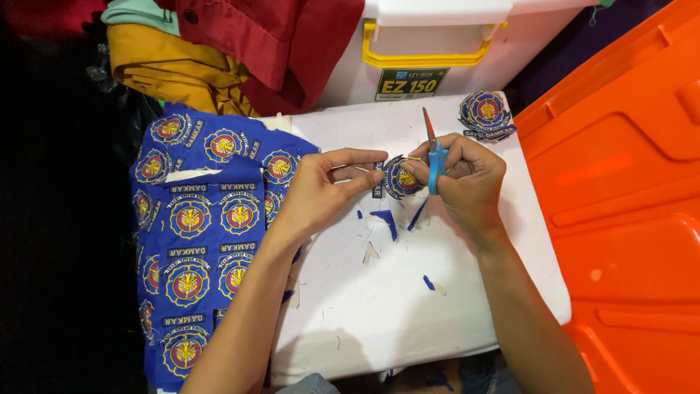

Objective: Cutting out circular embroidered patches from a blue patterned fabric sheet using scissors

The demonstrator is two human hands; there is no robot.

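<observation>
The round embroidered patch (400, 177) is being held above the white board (379, 306), between the two hands. The left hand (321, 191) is pinching the patch's left edge with thumb and fingers closed narrow. The right hand (467, 179) is gripping blue-handled scissors (434, 157), blades pointing up, touching the patch's right edge. Blue offcuts (386, 222) are lying on the board just below the patch. A blue patch sheet (197, 241) is overhanging the board's left side; a stack of cut patches (487, 114) is sitting at its far right corner.
</observation>
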